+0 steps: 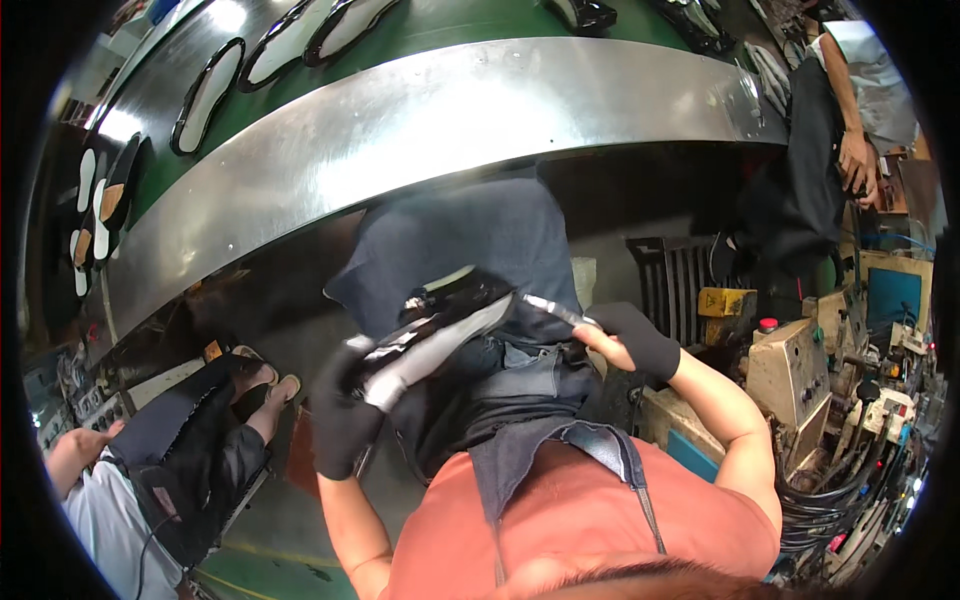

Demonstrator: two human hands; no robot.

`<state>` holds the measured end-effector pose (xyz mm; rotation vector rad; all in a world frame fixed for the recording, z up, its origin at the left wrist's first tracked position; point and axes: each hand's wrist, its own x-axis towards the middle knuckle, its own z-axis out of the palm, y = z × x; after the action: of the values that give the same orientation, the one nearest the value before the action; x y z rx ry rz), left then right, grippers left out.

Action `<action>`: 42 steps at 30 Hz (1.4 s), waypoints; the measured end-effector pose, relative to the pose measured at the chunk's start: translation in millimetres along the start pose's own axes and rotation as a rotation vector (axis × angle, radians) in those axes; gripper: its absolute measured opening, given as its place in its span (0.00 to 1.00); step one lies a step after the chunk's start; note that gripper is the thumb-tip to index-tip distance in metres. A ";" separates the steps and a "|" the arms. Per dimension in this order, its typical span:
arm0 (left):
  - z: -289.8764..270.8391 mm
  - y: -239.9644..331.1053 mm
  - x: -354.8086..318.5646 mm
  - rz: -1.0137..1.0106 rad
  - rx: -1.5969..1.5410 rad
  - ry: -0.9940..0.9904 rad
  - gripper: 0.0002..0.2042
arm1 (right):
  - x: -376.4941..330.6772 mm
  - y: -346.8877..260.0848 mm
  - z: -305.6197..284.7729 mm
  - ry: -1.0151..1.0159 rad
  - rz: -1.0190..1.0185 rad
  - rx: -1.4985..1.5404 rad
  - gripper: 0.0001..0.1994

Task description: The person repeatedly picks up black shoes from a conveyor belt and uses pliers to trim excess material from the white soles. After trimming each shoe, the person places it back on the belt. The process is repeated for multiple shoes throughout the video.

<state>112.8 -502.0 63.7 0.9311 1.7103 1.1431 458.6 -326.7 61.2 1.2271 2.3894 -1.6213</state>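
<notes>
Left fingers (383, 391) around black shoe (446, 334)

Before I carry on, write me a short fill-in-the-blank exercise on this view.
1. The shoe is held in the ____ hand.
2. The right hand, gripping a slim tool, wears a glove coloured ____.
3. Beyond the metal rim, the work surface is coloured ____.

Missing words: left; black; green.

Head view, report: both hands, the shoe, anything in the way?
Left hand gripping black shoe, pale sole showing. Right hand holding thin tool near shoe's end, contact unclear. Metal table edge beyond, apart from shoe.
</notes>
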 end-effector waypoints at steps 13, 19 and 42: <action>112.4 -92.8 57.7 0.058 -0.434 -0.369 0.37 | 24.4 7.5 14.8 -0.198 0.116 0.080 0.23; 165.3 -81.6 21.8 0.180 -0.045 -0.045 0.44 | 50.5 -44.8 0.0 -0.351 -0.062 -0.468 0.22; 164.1 -129.6 107.7 0.302 -0.102 0.088 0.41 | 45.6 -103.8 32.9 -0.449 -0.207 -1.140 0.17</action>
<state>211.0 -393.6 -120.5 1.1157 1.5992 1.4742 351.7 -342.2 108.8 0.3527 2.4506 -0.2525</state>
